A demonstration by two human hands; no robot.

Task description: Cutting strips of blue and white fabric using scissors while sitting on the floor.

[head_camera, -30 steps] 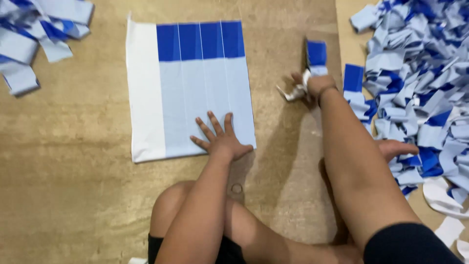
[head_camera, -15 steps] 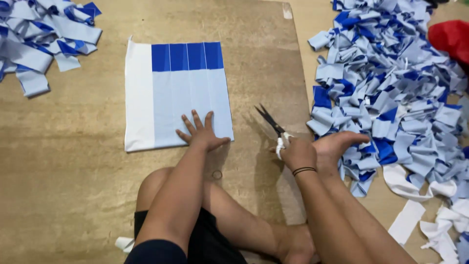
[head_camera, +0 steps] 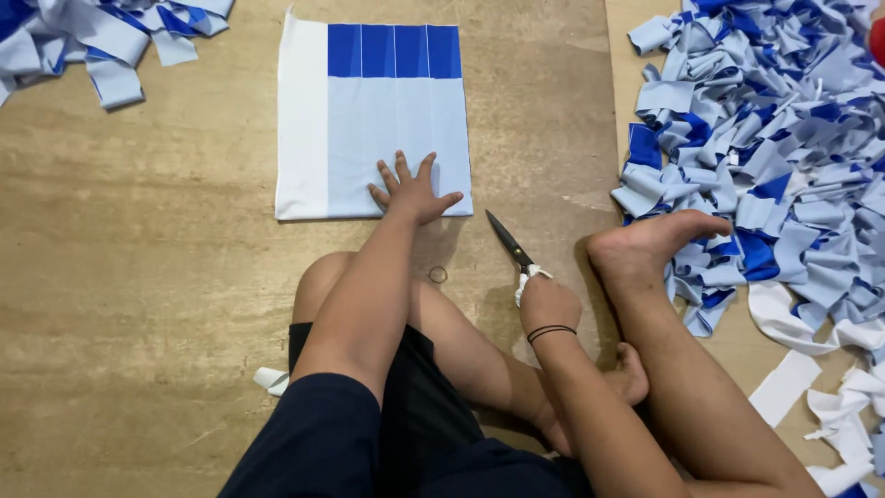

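A folded cloth (head_camera: 369, 129), white, pale blue and with a dark blue band at its far end, lies flat on the wooden floor. My left hand (head_camera: 410, 192) presses on its near right corner with fingers spread. My right hand (head_camera: 544, 300) grips a pair of scissors (head_camera: 509, 242) by cloth-wrapped handles. The closed blades point up and left toward the cloth's corner, a little short of it. I sit on the floor with my right foot (head_camera: 645, 247) beside the scissors.
A big heap of cut blue and white cloth strips (head_camera: 765, 138) fills the right side. A smaller heap of strips (head_camera: 83, 37) lies at the top left. White scraps (head_camera: 784, 387) lie by my right leg. A small ring (head_camera: 438, 274) rests on the floor.
My right hand has brought the scissors from the right-hand heap toward the cloth's near right corner. The left hand has stayed flat on the cloth.
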